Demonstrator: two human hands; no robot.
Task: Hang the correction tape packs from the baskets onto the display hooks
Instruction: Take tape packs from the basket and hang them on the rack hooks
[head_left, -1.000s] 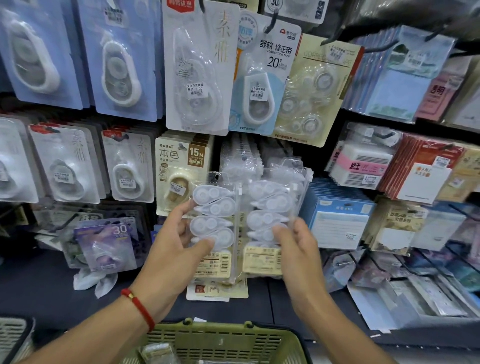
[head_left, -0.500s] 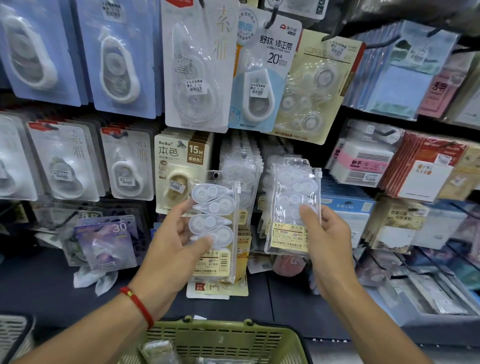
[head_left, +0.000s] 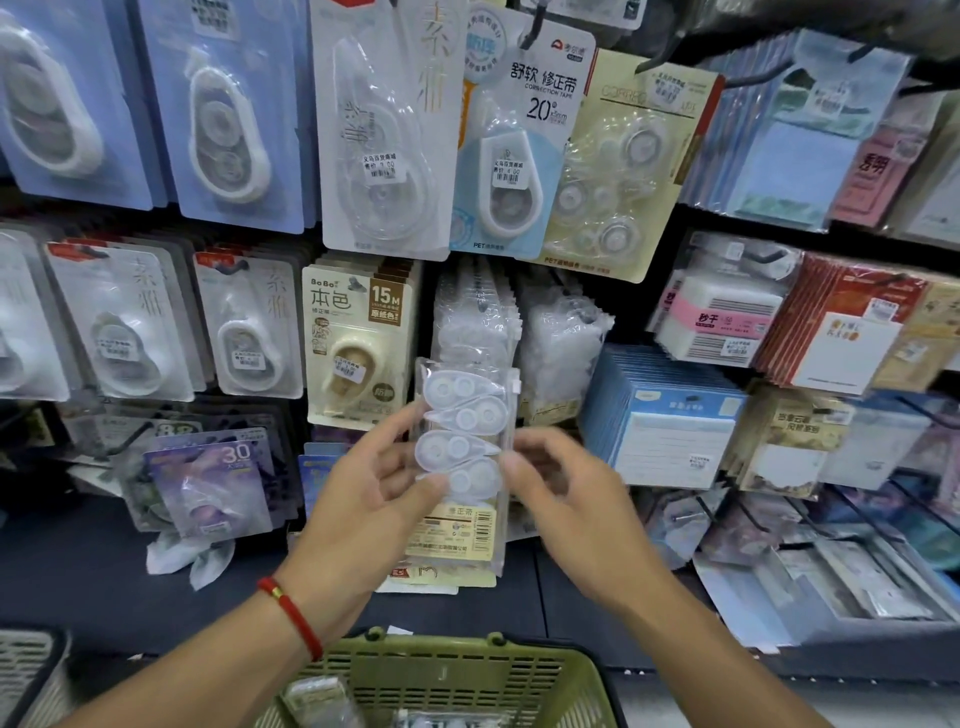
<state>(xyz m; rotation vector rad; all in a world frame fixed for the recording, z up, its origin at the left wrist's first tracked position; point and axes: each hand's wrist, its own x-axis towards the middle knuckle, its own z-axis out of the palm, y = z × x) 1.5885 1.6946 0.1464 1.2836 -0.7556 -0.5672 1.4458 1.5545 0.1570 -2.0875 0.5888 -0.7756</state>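
My left hand grips a clear correction tape pack holding several white tapes, thumb across its front, raised before the display. My right hand is empty and motion-blurred, its loosely curled fingertips at the pack's right edge. Behind the held pack, two rows of similar clear packs hang on display hooks. Below me, the green basket holds more packs.
Carded correction tapes hang to the left and above on the display wall. Sticky notes and notepads fill the hooks at the right. A grey basket sits at the bottom left corner. A dark shelf ledge runs below the hooks.
My right hand let go of its second pack at the right hanging row and came back left, empty, to the pack in my left hand, which shifted slightly right.
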